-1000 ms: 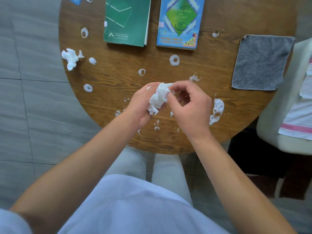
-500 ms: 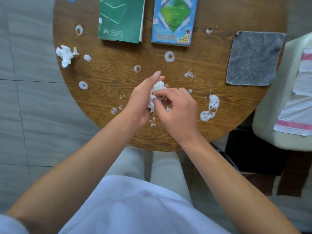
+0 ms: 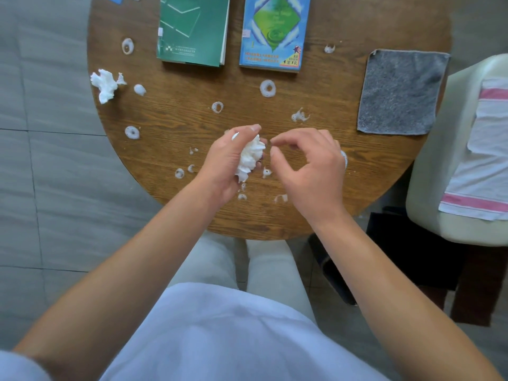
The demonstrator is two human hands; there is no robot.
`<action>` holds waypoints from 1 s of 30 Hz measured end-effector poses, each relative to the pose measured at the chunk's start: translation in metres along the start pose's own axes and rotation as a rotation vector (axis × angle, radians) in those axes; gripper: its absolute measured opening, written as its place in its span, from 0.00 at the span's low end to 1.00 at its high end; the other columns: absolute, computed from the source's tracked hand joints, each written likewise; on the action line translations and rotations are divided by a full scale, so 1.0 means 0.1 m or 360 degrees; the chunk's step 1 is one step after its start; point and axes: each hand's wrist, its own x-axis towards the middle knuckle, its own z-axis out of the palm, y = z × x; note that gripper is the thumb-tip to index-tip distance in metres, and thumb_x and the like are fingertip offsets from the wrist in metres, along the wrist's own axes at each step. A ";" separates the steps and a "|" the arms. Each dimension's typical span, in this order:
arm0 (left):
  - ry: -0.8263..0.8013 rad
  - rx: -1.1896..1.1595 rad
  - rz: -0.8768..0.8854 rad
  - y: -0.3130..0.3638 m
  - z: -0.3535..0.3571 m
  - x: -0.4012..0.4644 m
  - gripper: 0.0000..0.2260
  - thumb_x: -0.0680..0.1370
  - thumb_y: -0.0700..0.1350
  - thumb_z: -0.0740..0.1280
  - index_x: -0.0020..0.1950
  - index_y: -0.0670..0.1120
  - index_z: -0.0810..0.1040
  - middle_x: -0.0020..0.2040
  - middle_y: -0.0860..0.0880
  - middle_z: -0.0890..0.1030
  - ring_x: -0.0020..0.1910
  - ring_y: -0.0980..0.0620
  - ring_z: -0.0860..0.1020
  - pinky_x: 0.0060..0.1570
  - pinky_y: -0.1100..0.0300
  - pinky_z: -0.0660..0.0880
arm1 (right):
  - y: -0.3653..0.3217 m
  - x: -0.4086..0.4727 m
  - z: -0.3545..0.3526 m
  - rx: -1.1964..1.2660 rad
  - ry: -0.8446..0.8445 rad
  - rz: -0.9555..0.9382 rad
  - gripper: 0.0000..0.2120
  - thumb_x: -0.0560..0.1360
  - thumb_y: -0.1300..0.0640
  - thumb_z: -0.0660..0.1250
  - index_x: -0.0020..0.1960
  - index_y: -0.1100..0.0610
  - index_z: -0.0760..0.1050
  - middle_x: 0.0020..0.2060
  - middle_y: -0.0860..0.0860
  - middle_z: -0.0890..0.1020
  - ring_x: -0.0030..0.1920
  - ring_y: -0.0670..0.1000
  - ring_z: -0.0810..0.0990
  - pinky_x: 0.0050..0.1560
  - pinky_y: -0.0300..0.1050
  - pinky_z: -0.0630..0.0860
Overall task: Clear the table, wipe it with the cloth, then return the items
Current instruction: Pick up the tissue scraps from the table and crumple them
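Note:
My left hand [image 3: 228, 166] is closed around a crumpled white tissue [image 3: 251, 156] over the near middle of the round wooden table [image 3: 343, 174]. Just to its right hovers my right hand [image 3: 310, 166], fingers curled and apart, with nothing in it. A grey cloth [image 3: 401, 92] lies flat at the table's right side. A green book [image 3: 193, 28] and a blue book [image 3: 275, 31] lie side by side at the far edge. A second crumpled tissue [image 3: 105, 83] sits at the left edge. White foam blobs and rings [image 3: 268, 88] are scattered over the wood.
A pale chair [image 3: 450, 166] with a white and pink striped cloth [image 3: 486, 149] stands at the right, close to the table. Grey floor tiles lie to the left. My legs are under the near table edge.
My right hand has let go of the tissue and moved a little to the right. The tissue stays bunched in my left hand.

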 end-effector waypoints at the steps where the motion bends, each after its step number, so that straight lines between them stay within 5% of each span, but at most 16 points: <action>1: 0.0013 -0.0021 0.0001 -0.02 0.00 -0.03 0.11 0.80 0.45 0.70 0.61 0.42 0.79 0.44 0.47 0.84 0.39 0.50 0.80 0.36 0.58 0.77 | 0.02 0.00 -0.05 -0.0008 0.0020 -0.0004 0.04 0.76 0.54 0.72 0.50 0.50 0.85 0.47 0.42 0.85 0.51 0.47 0.80 0.54 0.55 0.76; 5: 0.0052 -0.0182 -0.0008 -0.11 -0.04 -0.18 0.11 0.80 0.45 0.71 0.61 0.42 0.79 0.46 0.45 0.83 0.38 0.50 0.80 0.34 0.59 0.76 | 0.08 0.01 -0.16 -0.0003 0.0053 -0.0022 0.04 0.76 0.55 0.73 0.50 0.51 0.85 0.50 0.44 0.84 0.54 0.48 0.79 0.55 0.56 0.77; 12: -0.0007 -0.0684 -0.0107 -0.29 -0.31 -0.35 0.07 0.81 0.50 0.69 0.54 0.48 0.79 0.45 0.47 0.81 0.37 0.53 0.77 0.32 0.63 0.73 | 0.09 0.13 0.03 -0.0066 -0.0218 0.0177 0.16 0.78 0.47 0.70 0.63 0.51 0.81 0.67 0.47 0.78 0.70 0.48 0.73 0.72 0.53 0.70; 30: -0.0078 -0.0936 -0.0003 0.20 -2.23 -0.45 0.09 0.80 0.51 0.69 0.55 0.47 0.81 0.48 0.45 0.81 0.41 0.52 0.78 0.38 0.61 0.76 | -1.13 0.91 2.08 -0.0605 -0.0694 -0.0179 0.32 0.80 0.39 0.67 0.79 0.48 0.65 0.81 0.50 0.63 0.81 0.53 0.59 0.78 0.55 0.60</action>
